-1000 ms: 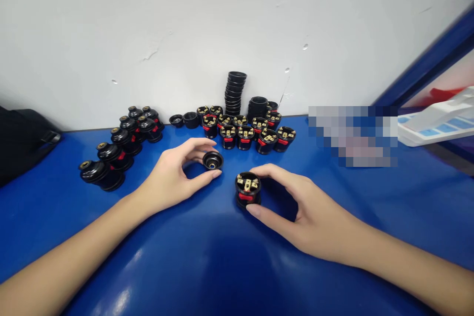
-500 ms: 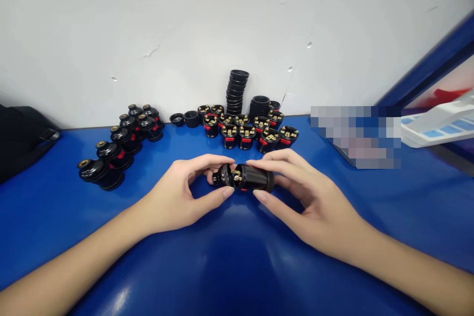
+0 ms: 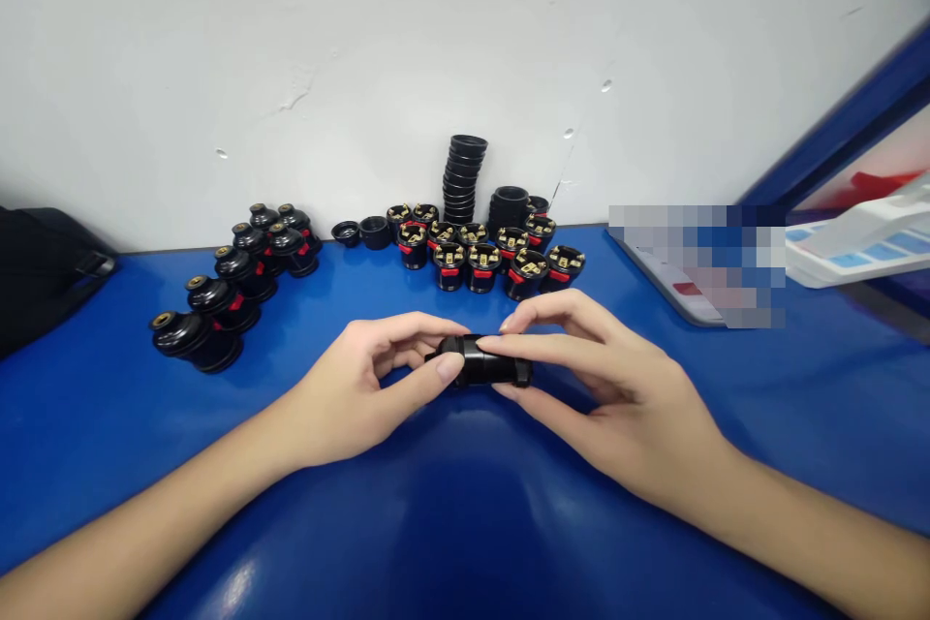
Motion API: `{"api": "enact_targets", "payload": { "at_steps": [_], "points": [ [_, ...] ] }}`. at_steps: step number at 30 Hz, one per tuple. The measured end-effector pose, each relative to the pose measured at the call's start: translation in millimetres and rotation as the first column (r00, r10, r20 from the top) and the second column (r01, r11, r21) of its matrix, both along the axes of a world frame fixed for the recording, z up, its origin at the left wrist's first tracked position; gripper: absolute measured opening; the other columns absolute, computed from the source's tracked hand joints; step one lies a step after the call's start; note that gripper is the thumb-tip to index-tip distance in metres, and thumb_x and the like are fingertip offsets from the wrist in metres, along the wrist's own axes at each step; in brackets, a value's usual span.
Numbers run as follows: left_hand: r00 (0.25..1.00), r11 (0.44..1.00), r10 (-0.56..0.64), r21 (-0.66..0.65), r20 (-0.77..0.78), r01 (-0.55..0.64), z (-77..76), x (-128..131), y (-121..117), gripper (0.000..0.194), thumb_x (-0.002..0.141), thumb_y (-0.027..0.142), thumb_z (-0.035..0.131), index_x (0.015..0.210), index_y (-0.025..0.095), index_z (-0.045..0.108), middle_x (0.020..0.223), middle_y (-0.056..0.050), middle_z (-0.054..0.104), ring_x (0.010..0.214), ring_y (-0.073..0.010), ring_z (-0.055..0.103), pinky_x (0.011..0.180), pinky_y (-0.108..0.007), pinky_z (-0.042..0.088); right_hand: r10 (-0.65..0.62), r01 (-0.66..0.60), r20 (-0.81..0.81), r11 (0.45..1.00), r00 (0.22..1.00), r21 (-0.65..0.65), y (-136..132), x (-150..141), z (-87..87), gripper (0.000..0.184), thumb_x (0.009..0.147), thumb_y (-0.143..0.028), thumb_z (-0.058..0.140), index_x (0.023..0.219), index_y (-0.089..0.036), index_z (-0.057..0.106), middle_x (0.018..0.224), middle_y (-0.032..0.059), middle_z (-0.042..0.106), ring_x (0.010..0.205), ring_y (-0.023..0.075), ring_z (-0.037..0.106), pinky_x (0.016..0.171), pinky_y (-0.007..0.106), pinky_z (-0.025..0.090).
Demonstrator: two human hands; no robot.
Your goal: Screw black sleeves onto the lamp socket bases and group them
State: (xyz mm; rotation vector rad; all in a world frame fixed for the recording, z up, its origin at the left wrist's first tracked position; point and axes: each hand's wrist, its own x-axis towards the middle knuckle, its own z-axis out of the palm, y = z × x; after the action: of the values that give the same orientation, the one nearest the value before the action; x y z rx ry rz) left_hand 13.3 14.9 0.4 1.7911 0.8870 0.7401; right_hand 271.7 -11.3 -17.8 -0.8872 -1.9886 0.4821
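Observation:
Both hands meet over the blue table (image 3: 450, 523). My left hand (image 3: 363, 387) pinches the left end of a black lamp socket (image 3: 483, 366), where its black cap sits, mostly hidden by my thumb and fingers. My right hand (image 3: 610, 387) grips the socket's body from the right, fingers over its top. The socket lies on its side, held just above the table, with the cap pushed against the body.
A group of open sockets with brass and red parts (image 3: 494, 257) stands near the wall. Stacks of black rings (image 3: 463, 179) rise behind them. Several capped sockets (image 3: 225, 286) sit at the left. A black bag (image 3: 44, 262) lies far left, a white tray (image 3: 864, 237) far right.
My hands came together from apart: the left brought the cap and the right tipped the socket on its side. The cap now sits pressed onto the body, hiding the brass and red parts.

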Motion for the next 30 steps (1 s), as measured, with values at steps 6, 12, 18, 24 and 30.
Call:
{"api": "enact_targets", "payload": {
  "at_steps": [6, 12, 18, 24, 30],
  "points": [
    [0.997, 0.996, 0.028, 0.086, -0.073, -0.022, -2.5, 2, 2, 0.028, 0.109, 0.041, 0.063, 0.12, 0.024, 0.082, 0.108, -0.003, 0.086, 0.095, -0.0197, 0.079, 0.085, -0.029, 0.064, -0.007, 0.007, 0.008, 1.0, 1.0, -0.021, -1, 0, 1.6, 0.038, 0.097, -0.007, 0.074, 0.121, -0.035, 0.084, 0.117, 0.0053, 0.073, 0.108, 0.0226, 0.077, 0.099, 0.039, 0.068],
    [0.998, 0.993, 0.021, 0.119, -0.067, -0.013, -6.7, 0, 2, 0.027, 0.109, 0.04, 0.064, 0.123, 0.024, 0.081, 0.109, -0.003, 0.086, 0.094, -0.0198, 0.081, 0.085, -0.03, 0.065, 0.008, -0.022, -0.087, 0.987, 0.996, -0.161, -2, -1, -1.7, 0.03, 0.097, -0.016, 0.079, 0.122, -0.032, 0.082, 0.121, 0.0064, 0.072, 0.108, 0.0244, 0.079, 0.1, 0.041, 0.07],
    [0.993, 0.836, 0.011, 0.546, -0.119, 0.056, -12.2, -4, 2, 0.035, 0.1, 0.022, 0.078, 0.134, 0.024, 0.07, 0.125, -0.008, 0.078, 0.112, -0.0205, 0.077, 0.102, -0.033, 0.063, -0.001, -0.073, -0.217, 0.94, 0.976, -0.332, 1, -4, -2.3, 0.027, 0.098, -0.026, 0.082, 0.125, -0.029, 0.079, 0.116, 0.0052, 0.073, 0.107, 0.019, 0.079, 0.091, 0.027, 0.072],
    [0.974, 0.739, 0.091, 0.669, -0.207, 0.073, -13.3, -5, -2, 0.057, 0.1, 0.031, 0.082, 0.15, 0.028, 0.055, 0.134, -0.01, 0.07, 0.123, -0.0231, 0.071, 0.107, -0.036, 0.06, -0.025, -0.106, -0.246, 0.857, 0.969, -0.505, 0, -6, 1.8, 0.025, 0.098, -0.039, 0.081, 0.117, -0.024, 0.077, 0.106, 0.007, 0.081, 0.085, 0.0207, 0.083, 0.078, 0.031, 0.073],
    [0.964, 0.836, 0.062, 0.541, -0.26, 0.092, -11.2, -5, 0, 0.027, 0.108, 0.036, 0.066, 0.133, 0.027, 0.066, 0.119, -0.005, 0.081, 0.104, -0.0219, 0.076, 0.095, -0.036, 0.06, -0.053, -0.076, -0.221, 0.84, 0.974, -0.537, 0, -7, 1.2, 0.029, 0.096, -0.046, 0.083, 0.114, -0.024, 0.075, 0.098, 0.0057, 0.082, 0.076, 0.0199, 0.081, 0.071, 0.03, 0.072]
  ]
}}
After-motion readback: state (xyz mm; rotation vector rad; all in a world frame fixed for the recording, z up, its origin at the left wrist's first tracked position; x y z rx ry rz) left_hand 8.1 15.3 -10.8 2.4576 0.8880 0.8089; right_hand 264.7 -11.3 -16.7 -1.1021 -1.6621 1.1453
